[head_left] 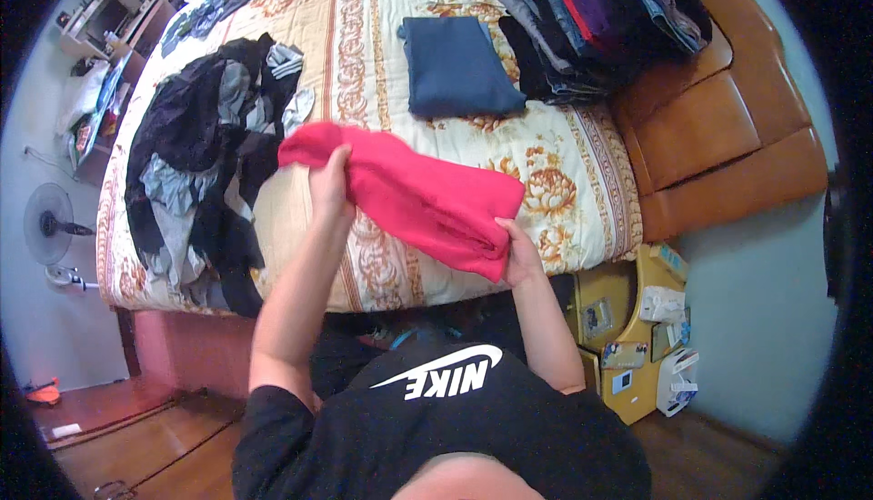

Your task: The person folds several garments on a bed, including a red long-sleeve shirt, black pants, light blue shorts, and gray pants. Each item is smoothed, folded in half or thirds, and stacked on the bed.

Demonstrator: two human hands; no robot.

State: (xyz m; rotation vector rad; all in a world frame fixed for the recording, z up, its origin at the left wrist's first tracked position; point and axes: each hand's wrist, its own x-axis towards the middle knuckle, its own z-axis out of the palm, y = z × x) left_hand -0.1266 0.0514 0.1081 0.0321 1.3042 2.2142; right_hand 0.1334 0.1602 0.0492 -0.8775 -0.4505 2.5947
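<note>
so the red cloth [414,186] is up over the near side of the bed [375,73], stretched between two hands. left hand [330,184] is pinching it near its left end, thumb on top, fingers hidden underneath. right hand [521,257] is closed on the lower right corner. i reckon gripping both ends is what stops it sagging and keeps the long shape. can't tell if its underside touches the bed.

the blue pants [459,68] lie folded flat just past it, probably so they don't crease. the stack [600,27] is by the headboard [727,127], maybe to free up the middle. the messy pile [195,136] is off left, within easy reach i'd guess.
</note>
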